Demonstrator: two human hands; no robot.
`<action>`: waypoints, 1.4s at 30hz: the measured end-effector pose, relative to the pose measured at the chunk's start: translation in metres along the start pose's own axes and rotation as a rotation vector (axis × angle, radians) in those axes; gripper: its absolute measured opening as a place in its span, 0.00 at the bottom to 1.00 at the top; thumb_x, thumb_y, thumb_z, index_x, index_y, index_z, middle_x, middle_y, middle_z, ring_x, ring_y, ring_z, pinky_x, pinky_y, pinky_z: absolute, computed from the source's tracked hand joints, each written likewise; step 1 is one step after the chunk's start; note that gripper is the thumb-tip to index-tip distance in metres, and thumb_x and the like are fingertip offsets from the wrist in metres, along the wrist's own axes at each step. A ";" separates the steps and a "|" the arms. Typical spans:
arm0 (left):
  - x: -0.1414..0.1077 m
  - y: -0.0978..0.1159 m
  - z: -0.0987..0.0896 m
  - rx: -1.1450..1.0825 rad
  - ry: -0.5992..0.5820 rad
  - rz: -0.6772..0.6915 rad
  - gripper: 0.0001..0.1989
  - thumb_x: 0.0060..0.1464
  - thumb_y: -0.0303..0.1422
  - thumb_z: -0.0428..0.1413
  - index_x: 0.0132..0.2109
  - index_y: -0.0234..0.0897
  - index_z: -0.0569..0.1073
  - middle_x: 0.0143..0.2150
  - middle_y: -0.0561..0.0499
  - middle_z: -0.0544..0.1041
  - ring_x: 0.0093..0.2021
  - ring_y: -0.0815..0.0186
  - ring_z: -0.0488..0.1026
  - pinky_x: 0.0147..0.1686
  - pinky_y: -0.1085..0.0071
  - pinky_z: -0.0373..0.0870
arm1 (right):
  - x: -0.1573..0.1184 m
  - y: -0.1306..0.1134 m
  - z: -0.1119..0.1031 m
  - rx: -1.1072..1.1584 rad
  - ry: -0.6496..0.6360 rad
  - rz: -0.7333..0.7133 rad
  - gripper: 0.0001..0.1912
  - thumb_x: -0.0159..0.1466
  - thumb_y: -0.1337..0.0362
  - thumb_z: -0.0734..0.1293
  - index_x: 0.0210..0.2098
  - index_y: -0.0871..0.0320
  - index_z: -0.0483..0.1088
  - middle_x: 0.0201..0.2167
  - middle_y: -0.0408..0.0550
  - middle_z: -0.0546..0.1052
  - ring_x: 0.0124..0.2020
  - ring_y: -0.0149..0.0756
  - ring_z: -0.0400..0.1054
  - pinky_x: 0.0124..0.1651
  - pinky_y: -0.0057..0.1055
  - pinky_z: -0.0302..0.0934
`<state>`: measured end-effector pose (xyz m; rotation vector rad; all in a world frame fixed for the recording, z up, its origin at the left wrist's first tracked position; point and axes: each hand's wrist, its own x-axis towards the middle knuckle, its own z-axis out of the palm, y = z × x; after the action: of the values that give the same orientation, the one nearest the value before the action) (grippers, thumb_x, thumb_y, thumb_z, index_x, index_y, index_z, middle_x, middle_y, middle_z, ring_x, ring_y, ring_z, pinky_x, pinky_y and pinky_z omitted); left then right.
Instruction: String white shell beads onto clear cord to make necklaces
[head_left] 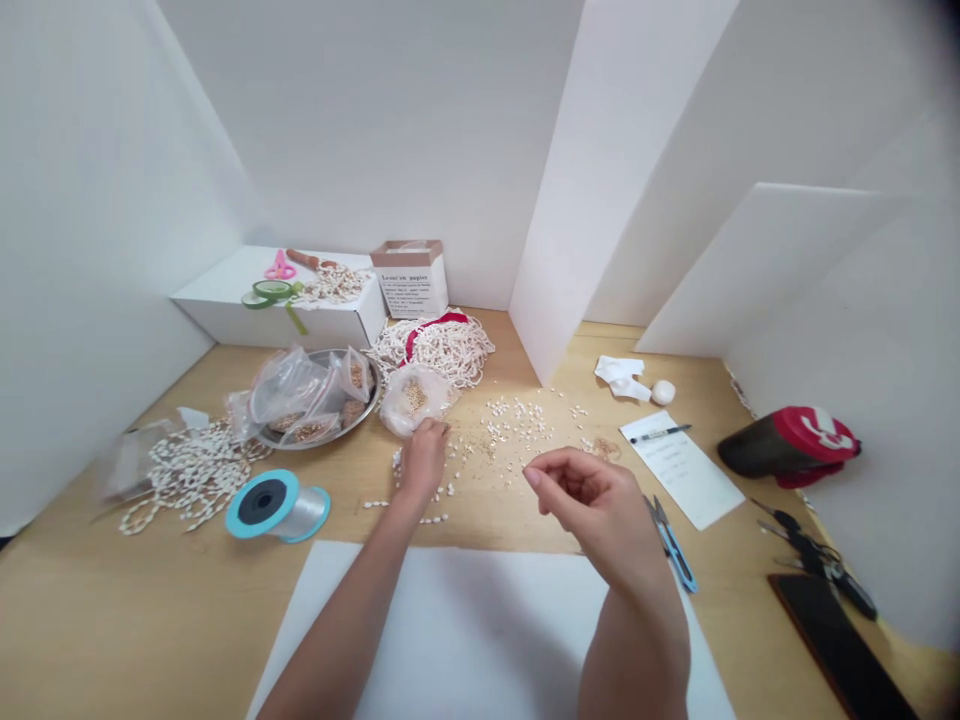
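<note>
My left hand (424,458) is closed low over the table, just below a clear plastic bag of gold beads (415,396); whatever its fingers pinch is hidden. To the right, my right hand (589,500) is raised with thumb and fingertips pressed together, and anything between them is too small to name. Loose white beads (517,420) lie scattered beyond and between the hands, with tiny gold beads (480,450) among them. A short row of white beads (435,519) rests below my left hand. A white sheet (487,620) lies under my forearms.
On the left are a blue spool of clear line (277,507), white bead strands (199,470) and a metal bowl (371,400) of bags. Blue snips (679,555), a paper with a pen (682,470), a red-lidded bottle (787,443), keys (814,555) and a phone (840,645) lie right.
</note>
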<state>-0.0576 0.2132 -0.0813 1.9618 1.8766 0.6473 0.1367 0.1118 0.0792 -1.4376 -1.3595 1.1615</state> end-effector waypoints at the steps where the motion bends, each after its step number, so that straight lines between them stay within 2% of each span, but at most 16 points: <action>1: 0.001 -0.002 0.000 0.021 0.005 -0.005 0.11 0.59 0.29 0.47 0.35 0.35 0.74 0.39 0.45 0.74 0.38 0.61 0.71 0.37 0.69 0.62 | 0.000 0.001 -0.001 -0.007 0.002 0.000 0.09 0.59 0.58 0.67 0.31 0.58 0.73 0.18 0.40 0.69 0.20 0.26 0.59 0.22 0.23 0.53; 8: 0.007 -0.009 -0.001 0.054 0.009 0.005 0.12 0.60 0.31 0.47 0.35 0.35 0.74 0.38 0.46 0.73 0.41 0.63 0.70 0.40 0.70 0.62 | 0.000 -0.004 -0.012 -0.011 0.036 0.011 0.09 0.59 0.58 0.67 0.31 0.58 0.73 0.20 0.41 0.70 0.21 0.27 0.61 0.23 0.24 0.55; 17: 0.009 -0.004 0.013 0.016 0.040 0.010 0.10 0.57 0.32 0.50 0.35 0.35 0.75 0.39 0.47 0.73 0.39 0.63 0.70 0.40 0.69 0.62 | 0.003 0.002 -0.009 -0.005 0.040 -0.044 0.12 0.59 0.56 0.66 0.31 0.58 0.74 0.18 0.42 0.70 0.20 0.28 0.62 0.21 0.24 0.56; 25: 0.007 0.006 0.008 -0.161 0.085 -0.013 0.06 0.54 0.28 0.52 0.31 0.34 0.72 0.38 0.44 0.72 0.40 0.60 0.69 0.42 0.66 0.61 | 0.002 0.003 -0.011 0.021 0.023 -0.050 0.12 0.58 0.55 0.67 0.31 0.59 0.75 0.18 0.41 0.70 0.20 0.28 0.61 0.22 0.24 0.56; 29: 0.001 0.022 -0.008 -0.370 0.094 -0.020 0.05 0.55 0.30 0.51 0.34 0.33 0.70 0.35 0.46 0.73 0.38 0.62 0.70 0.41 0.67 0.64 | 0.009 0.006 -0.005 0.037 0.015 -0.054 0.13 0.57 0.55 0.68 0.31 0.59 0.76 0.19 0.42 0.72 0.20 0.28 0.63 0.22 0.24 0.56; 34: -0.014 0.052 -0.048 -0.671 0.054 -0.012 0.10 0.56 0.37 0.52 0.39 0.34 0.68 0.34 0.49 0.74 0.35 0.66 0.72 0.35 0.72 0.67 | 0.017 0.009 0.011 0.045 0.064 -0.102 0.12 0.56 0.56 0.69 0.31 0.59 0.78 0.21 0.45 0.74 0.22 0.31 0.62 0.24 0.27 0.58; 37: -0.026 0.068 -0.076 -1.187 -0.094 -0.117 0.19 0.51 0.35 0.60 0.47 0.38 0.63 0.33 0.53 0.74 0.32 0.70 0.71 0.34 0.75 0.66 | 0.020 0.009 0.023 0.061 0.150 -0.127 0.12 0.56 0.56 0.69 0.31 0.59 0.77 0.23 0.46 0.74 0.22 0.30 0.61 0.24 0.27 0.57; 39: -0.034 0.075 -0.091 -1.404 -0.177 -0.169 0.20 0.49 0.32 0.62 0.47 0.38 0.62 0.32 0.54 0.74 0.32 0.73 0.71 0.35 0.78 0.65 | 0.019 0.008 0.030 0.059 0.224 -0.168 0.11 0.57 0.57 0.69 0.31 0.59 0.77 0.23 0.45 0.73 0.22 0.30 0.61 0.24 0.27 0.56; 42: -0.043 0.080 -0.104 -1.607 -0.286 -0.237 0.19 0.50 0.29 0.62 0.45 0.37 0.63 0.32 0.54 0.75 0.32 0.75 0.72 0.35 0.79 0.66 | 0.016 0.005 0.038 0.003 0.296 -0.261 0.08 0.58 0.60 0.68 0.29 0.58 0.76 0.21 0.43 0.70 0.21 0.28 0.58 0.23 0.26 0.54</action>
<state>-0.0486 0.1595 0.0455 0.6719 0.7436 1.1536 0.1009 0.1264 0.0640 -1.3231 -1.2882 0.7506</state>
